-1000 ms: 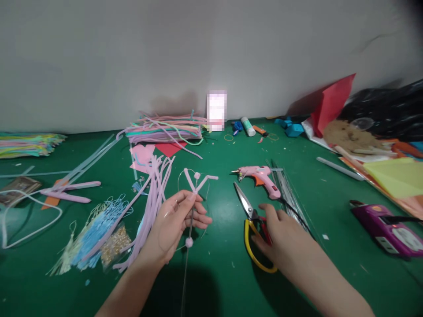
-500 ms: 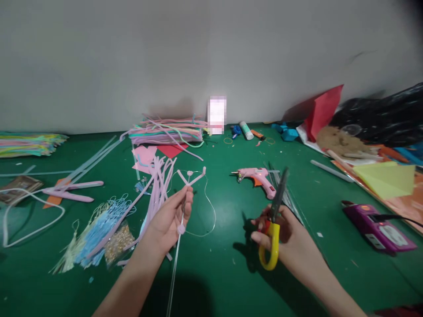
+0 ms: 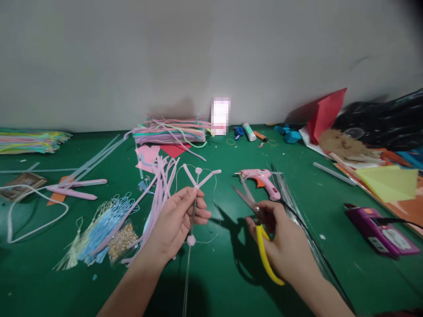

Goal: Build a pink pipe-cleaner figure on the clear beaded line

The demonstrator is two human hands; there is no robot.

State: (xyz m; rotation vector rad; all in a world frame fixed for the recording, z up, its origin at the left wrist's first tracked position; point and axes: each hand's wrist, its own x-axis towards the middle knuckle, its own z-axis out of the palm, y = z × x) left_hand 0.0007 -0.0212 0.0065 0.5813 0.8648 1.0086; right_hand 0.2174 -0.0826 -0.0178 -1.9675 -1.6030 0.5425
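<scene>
Scissors (image 3: pixel 263 252) lifted in right hand (image 3: pixel 287 240); left hand (image 3: pixel 174 221) pinches wire (image 3: pixel 188 270); green table (image 3: pixel 228 288), grey wall (image 3: pixel 211 53)

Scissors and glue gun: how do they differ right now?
The scissors are held in the right hand; the glue gun lies on the green table. The scissors show a yellow handle; the glue gun's body is pink. Both point leftward in the picture.

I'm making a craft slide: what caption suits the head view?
Left hand pinching a pale pink, fuzzy V-shaped stem on thin wire; right hand holding yellow-handled metal scissors, blades parted.
</scene>
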